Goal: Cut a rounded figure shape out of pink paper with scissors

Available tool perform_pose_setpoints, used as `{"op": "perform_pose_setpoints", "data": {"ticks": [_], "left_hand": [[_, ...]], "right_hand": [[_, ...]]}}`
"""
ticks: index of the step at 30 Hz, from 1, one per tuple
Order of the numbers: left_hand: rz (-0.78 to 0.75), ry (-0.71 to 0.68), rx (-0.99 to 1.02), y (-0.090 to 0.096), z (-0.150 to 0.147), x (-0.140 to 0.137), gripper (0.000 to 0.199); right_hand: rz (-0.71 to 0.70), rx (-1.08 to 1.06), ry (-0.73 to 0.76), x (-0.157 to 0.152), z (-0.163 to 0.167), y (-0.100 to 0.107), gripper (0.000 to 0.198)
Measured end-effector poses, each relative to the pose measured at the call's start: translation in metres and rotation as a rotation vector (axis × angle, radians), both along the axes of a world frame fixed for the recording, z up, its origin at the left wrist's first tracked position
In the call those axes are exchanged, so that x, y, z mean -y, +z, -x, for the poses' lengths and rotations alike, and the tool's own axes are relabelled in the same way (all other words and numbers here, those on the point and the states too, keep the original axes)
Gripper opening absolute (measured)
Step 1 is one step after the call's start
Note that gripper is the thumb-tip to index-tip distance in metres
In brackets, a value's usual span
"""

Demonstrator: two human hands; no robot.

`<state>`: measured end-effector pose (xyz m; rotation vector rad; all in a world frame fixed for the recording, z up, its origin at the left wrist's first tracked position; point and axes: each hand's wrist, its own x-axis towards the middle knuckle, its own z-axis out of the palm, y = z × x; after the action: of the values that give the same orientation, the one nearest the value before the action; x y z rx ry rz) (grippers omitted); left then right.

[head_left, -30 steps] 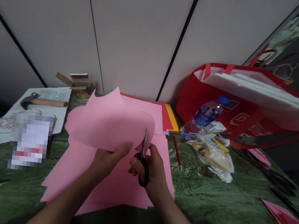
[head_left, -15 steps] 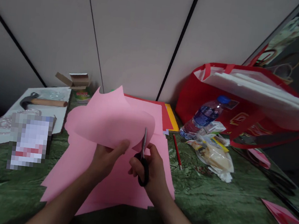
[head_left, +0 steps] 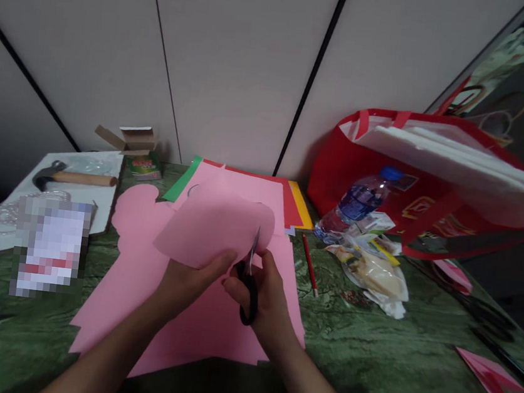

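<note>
Cutting stage: my right hand (head_left: pixel 270 295), fingers gripping scissors (head_left: pixel 250 259), meets the pink sheet (head_left: pixel 214 222) pinched in my left hand (head_left: pixel 189 286); I judge the next snip needs gradual turning.

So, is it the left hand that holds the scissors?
No, the right hand holds the scissors, while the left hand grips the raised pink paper.
</note>
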<state>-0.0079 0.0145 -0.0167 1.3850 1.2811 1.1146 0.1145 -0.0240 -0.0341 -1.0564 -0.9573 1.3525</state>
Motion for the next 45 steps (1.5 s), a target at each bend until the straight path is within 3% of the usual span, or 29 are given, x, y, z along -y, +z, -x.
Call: {"op": "perform_pose_setpoints", "data": {"ticks": [14, 45], "left_hand": [[0.027, -0.046, 0.007, 0.005, 0.000, 0.001, 0.014], [-0.033, -0.128, 0.085, -0.005, 0.009, -0.007, 0.010]], "right_hand": [[-0.004, -0.010, -0.012, 0.000, -0.002, 0.000, 0.055], [0.042, 0.089, -0.041, -0.002, -0.002, -0.003, 0.057]]}}
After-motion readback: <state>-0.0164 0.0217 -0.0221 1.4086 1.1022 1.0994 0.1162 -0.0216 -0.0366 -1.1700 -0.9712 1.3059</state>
